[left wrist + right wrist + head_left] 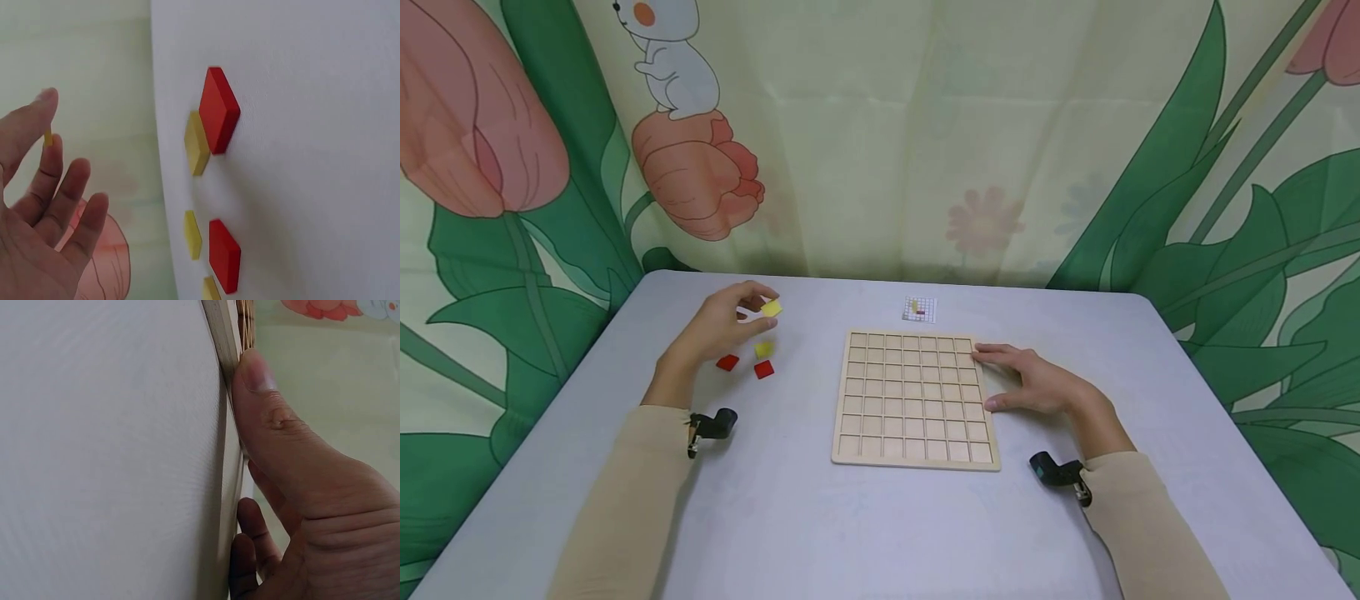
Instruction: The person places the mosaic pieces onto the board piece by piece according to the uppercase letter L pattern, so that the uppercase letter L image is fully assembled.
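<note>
My left hand (pixel 718 323) pinches a small yellow tile (pixel 771 308) between thumb and index finger, lifted above the table's far left. In the left wrist view the held tile (pixel 48 137) is seen edge-on. Below lie two red tiles, one red tile (pixel 763 369) next to a yellow tile (pixel 763 349) and another red tile (pixel 727 362) nearer the wrist. More yellow tiles, such as this yellow tile (pixel 192 235), show in the left wrist view. My right hand (pixel 1037 382) touches the right edge of a wooden grid board (pixel 917 465), its thumb (pixel 262 406) against the rim.
A small printed grid card (pixel 920 309) with coloured squares lies behind the board on the white table (pixel 917 533). A patterned curtain (pixel 880 150) hangs behind the table. Black wrist cameras, such as the left camera (pixel 724 423), stick out from both sleeves.
</note>
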`<control>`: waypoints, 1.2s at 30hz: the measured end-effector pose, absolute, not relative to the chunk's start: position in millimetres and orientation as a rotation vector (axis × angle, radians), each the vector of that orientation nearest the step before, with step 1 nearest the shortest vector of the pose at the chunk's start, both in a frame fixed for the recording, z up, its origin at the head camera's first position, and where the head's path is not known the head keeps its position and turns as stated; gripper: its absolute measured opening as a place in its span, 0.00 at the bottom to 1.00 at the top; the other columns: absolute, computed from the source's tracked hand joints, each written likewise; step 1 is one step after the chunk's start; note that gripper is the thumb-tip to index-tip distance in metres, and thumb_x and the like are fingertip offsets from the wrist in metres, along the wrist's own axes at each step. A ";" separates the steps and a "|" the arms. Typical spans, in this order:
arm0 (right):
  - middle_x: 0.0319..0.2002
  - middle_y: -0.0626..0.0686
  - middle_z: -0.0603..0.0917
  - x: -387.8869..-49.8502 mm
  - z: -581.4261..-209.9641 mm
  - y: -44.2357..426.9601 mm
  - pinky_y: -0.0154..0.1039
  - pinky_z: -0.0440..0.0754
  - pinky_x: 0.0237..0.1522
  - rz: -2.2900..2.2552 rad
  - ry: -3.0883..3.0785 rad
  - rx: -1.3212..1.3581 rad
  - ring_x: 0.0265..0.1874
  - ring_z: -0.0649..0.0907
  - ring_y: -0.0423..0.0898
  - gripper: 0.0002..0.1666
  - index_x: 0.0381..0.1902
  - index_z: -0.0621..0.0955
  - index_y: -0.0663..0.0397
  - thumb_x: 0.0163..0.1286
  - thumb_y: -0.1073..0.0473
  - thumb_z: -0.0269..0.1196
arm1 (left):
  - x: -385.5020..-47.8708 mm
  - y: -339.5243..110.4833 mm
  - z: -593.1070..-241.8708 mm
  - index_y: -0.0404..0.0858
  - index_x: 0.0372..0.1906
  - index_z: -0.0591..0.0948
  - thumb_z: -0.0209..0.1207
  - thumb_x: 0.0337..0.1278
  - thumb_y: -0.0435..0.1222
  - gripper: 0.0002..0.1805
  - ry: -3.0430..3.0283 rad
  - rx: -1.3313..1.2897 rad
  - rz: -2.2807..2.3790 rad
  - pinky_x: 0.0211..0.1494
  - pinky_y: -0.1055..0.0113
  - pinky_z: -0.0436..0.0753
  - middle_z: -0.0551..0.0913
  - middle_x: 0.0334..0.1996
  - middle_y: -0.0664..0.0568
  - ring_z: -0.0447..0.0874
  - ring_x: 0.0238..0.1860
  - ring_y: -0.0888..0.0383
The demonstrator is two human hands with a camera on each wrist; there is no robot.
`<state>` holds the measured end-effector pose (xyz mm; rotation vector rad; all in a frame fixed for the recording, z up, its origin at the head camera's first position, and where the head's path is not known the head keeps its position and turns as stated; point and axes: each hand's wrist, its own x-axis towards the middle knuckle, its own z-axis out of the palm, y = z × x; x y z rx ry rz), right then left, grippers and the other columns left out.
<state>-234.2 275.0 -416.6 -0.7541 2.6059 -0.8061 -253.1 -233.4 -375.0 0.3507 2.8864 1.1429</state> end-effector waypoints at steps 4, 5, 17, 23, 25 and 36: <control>0.80 0.55 0.60 -233.8 -415.8 274.7 0.69 0.51 0.75 -0.794 2.613 -0.750 0.79 0.54 0.65 0.52 0.78 0.67 0.51 0.61 0.45 0.76 | -254.7 -226.0 -375.3 0.41 0.66 0.76 0.66 0.67 0.40 0.25 2.878 0.385 1.159 0.69 0.45 0.75 0.78 0.59 0.44 0.74 0.63 0.44; 0.80 0.55 0.60 -233.7 -415.6 274.7 0.69 0.51 0.75 -0.787 2.616 -0.749 0.79 0.54 0.65 0.52 0.78 0.67 0.50 0.61 0.44 0.76 | -255.0 -224.3 -375.1 0.41 0.66 0.76 0.66 0.67 0.40 0.25 2.877 0.379 1.160 0.69 0.45 0.75 0.78 0.59 0.44 0.74 0.63 0.44; 0.80 0.56 0.60 -233.6 -414.9 273.4 0.69 0.51 0.75 -0.794 2.609 -0.768 0.80 0.53 0.64 0.52 0.78 0.67 0.52 0.61 0.45 0.76 | -258.6 -204.5 -373.0 0.43 0.64 0.78 0.69 0.65 0.41 0.25 2.850 0.422 1.188 0.65 0.48 0.78 0.80 0.55 0.46 0.78 0.59 0.46; 0.80 0.56 0.60 -232.8 -412.2 274.5 0.69 0.52 0.75 -0.784 2.620 -0.762 0.79 0.54 0.65 0.52 0.78 0.67 0.52 0.61 0.45 0.76 | -259.0 -194.5 -373.5 0.43 0.62 0.80 0.69 0.64 0.39 0.23 2.829 0.509 1.228 0.64 0.48 0.78 0.81 0.53 0.46 0.79 0.57 0.47; 0.80 0.56 0.60 -232.6 -411.6 274.9 0.69 0.51 0.75 -0.778 2.626 -0.752 0.79 0.54 0.65 0.52 0.78 0.67 0.52 0.61 0.45 0.76 | -259.6 -189.9 -375.1 0.42 0.62 0.80 0.69 0.64 0.38 0.23 2.817 0.529 1.228 0.64 0.49 0.79 0.81 0.52 0.46 0.79 0.56 0.47; 0.81 0.55 0.59 -232.6 -416.4 275.0 0.69 0.50 0.75 -0.805 2.609 -0.727 0.80 0.52 0.65 0.52 0.78 0.67 0.50 0.60 0.44 0.76 | -260.6 -164.8 -379.9 0.41 0.60 0.81 0.70 0.62 0.37 0.22 2.751 0.641 1.257 0.62 0.49 0.80 0.81 0.47 0.48 0.80 0.54 0.48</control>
